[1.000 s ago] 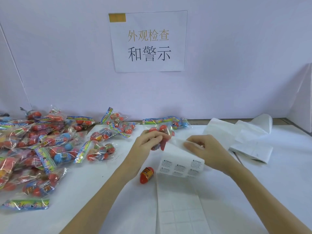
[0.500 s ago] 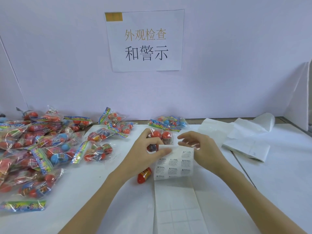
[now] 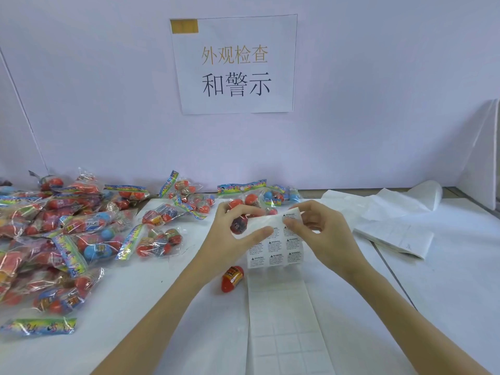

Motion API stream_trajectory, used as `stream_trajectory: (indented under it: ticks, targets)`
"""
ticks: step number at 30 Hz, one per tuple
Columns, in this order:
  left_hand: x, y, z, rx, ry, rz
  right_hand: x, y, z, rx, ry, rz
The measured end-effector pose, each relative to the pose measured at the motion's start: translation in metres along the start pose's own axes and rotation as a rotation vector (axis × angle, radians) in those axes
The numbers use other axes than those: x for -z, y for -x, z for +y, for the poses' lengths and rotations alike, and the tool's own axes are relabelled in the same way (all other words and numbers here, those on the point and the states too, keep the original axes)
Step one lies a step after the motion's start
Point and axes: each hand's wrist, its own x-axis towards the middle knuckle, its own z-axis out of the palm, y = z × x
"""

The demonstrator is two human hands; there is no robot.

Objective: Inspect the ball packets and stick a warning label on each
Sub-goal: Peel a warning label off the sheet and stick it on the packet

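- since half a second ago both hands have lifted slightly, and the upper end of the warning label strip (image 3: 273,246) now curls higher over the left thumb, with the right fingers further onto its top edge
- left hand (image 3: 232,234) has its fingers curled round a ball packet (image 3: 239,224), thumb stretched along the strip's left side and pinching it against the packet
- right hand (image 3: 322,235) pinches the strip's top right part between thumb and fingertips, near a label printed "warning"; whether a single label is peeled free cannot be told
- strip's printed labels show in rows between the two hands; below them the bare backing paper (image 3: 284,328) runs flat down the white table (image 3: 167,307) toward the near edge
- one loose red capsule ball (image 3: 232,278) lies on the table just beside the strip's left edge, below the left wrist
- heap of ball packets (image 3: 62,239) covers the left of the table, with more packets (image 3: 189,197) along the back wall behind the hands
- used backing sheets (image 3: 392,228) lie crumpled and folded to the right, well apart from the hands
- paper sign (image 3: 234,64) with chinese characters hangs on the wall above
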Motion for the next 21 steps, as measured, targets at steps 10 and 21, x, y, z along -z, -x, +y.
stream_trajectory:
  ticks: [10,21]
  targets:
    - [-0.004,0.000,0.003,0.158,0.328,-0.020,0.001,0.000,-0.002,-0.034,-0.110,0.004]
    - [-0.012,0.003,0.009,0.160,0.338,0.141,-0.002,0.006,-0.005,0.366,0.212,0.115]
